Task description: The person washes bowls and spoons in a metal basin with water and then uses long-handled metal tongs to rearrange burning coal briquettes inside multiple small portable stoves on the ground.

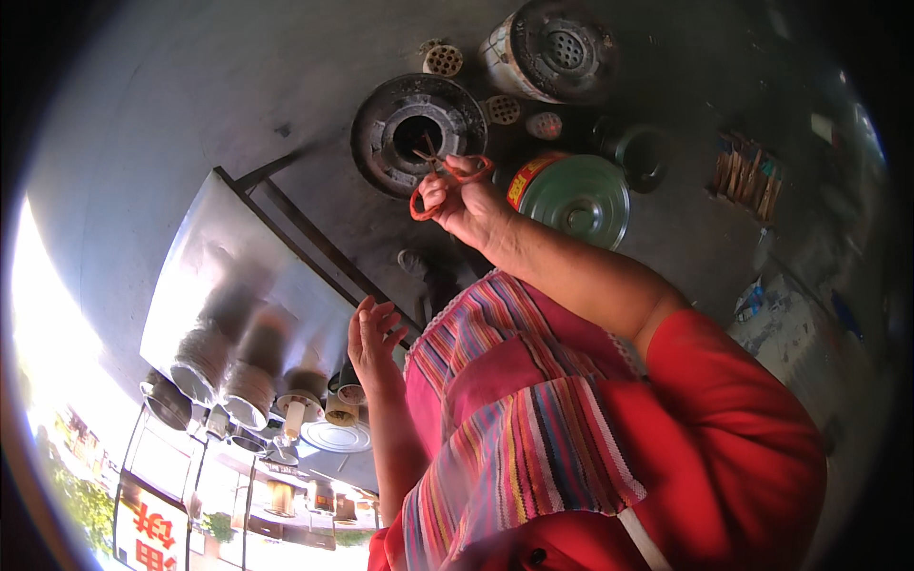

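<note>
My right hand [464, 200] grips scissor-like fire tongs [430, 160] by their orange-red loop handles. The tongs' tips point toward the dark central hole of a round briquette stove [373, 143]; whether they reach inside is hard to tell. Perforated coal briquettes lie close by: a pale one [443, 61] beyond the stove, a darker one [503, 110] to its right, and a reddish one [544, 125] past that. Beside a metal-topped table, my left hand [375, 335] is raised with fingers apart and holds nothing.
A second stove [500, 53] stands at the upper right. Below my right forearm is a green round container [600, 207] with a red label. Split firewood [746, 178] lies farther right. The shiny table [214, 243] at left carries stacked bowls [196, 360] and cups.
</note>
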Motion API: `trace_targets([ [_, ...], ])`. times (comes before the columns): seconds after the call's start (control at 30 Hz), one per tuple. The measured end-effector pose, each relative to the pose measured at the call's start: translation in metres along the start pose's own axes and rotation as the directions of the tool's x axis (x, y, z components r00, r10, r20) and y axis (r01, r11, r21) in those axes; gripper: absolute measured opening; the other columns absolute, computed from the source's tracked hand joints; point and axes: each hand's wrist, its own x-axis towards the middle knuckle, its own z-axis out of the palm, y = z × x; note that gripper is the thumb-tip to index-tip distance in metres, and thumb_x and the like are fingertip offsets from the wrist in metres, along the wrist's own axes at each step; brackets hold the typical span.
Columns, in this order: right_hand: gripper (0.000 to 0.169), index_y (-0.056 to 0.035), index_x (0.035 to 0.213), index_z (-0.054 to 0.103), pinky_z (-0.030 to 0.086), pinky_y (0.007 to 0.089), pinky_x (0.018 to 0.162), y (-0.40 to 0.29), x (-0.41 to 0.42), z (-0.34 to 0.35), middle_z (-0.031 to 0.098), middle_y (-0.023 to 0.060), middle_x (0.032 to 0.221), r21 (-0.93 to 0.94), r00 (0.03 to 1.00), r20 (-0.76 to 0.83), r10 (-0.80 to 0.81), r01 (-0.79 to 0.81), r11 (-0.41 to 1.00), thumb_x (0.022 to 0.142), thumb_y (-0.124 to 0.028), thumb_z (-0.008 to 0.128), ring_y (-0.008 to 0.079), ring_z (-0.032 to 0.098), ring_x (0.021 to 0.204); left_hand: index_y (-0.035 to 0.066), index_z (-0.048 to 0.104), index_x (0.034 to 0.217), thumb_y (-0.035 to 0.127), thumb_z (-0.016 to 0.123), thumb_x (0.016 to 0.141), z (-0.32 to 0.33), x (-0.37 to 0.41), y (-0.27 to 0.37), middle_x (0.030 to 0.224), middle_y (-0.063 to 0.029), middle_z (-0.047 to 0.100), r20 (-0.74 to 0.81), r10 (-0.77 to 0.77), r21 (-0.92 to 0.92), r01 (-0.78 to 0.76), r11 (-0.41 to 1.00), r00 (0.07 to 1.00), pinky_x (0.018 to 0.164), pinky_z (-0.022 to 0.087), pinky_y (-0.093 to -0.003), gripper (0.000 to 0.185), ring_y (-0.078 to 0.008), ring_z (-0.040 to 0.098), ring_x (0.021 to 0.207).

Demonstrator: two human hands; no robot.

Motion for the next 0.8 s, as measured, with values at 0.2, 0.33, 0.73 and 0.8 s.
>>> trace_targets([
  [0.2,0.032,-0.0076,0.062,0.044,0.044,0.0266,0.049,0.011,0.004,-0.007,0.048,0.006,0.061,0.05,0.998,0.014,-0.062,0.061,0.997,0.084,-0.025,0.06,0.0173,0.05,0.059,0.002,0.049,0.12,0.036,0.047,0.092,0.01,0.006,0.0,0.103,-0.012,0.057,0.012,-0.006,0.021,0.006,1.0,1.0,0.072,0.049,-0.0317,0.044,-0.0176,0.055,0.088],
  [0.33,0.031,0.003,0.077,0.051,0.045,0.023,0.055,0.009,0.001,-0.01,0.049,0.0084,0.071,0.035,0.992,0.085,-0.095,0.092,0.995,0.083,-0.026,0.06,0.0149,0.049,0.063,0.002,0.048,0.121,0.036,0.047,0.092,0.012,0.009,0.004,0.102,-0.012,0.057,-0.004,-0.015,0.039,0.015,0.999,1.0,0.072,0.049,-0.0313,0.044,-0.0176,0.055,0.088],
  [0.73,0.033,-0.0037,0.067,0.046,0.042,0.0255,0.052,0.02,-0.003,-0.012,0.047,0.0087,0.067,0.074,0.992,0.054,-0.11,0.106,0.992,0.082,-0.027,0.063,0.0174,0.045,0.059,0.0,0.047,0.122,0.037,0.048,0.092,0.006,0.013,-0.009,0.102,-0.0116,0.058,0.042,0.019,0.016,-0.02,1.0,0.999,0.07,0.05,-0.0293,0.048,-0.0158,0.056,0.086],
  [0.8,0.031,-0.0038,0.067,0.045,0.043,0.0256,0.054,0.022,-0.005,-0.007,0.047,0.0092,0.067,0.074,0.991,0.03,-0.133,0.13,0.989,0.082,-0.025,0.063,0.0175,0.046,0.059,0.0,0.047,0.122,0.037,0.048,0.092,0.006,0.012,-0.009,0.101,-0.0116,0.058,0.034,0.019,0.008,-0.019,1.0,0.999,0.07,0.05,-0.0293,0.048,-0.0157,0.056,0.086],
])
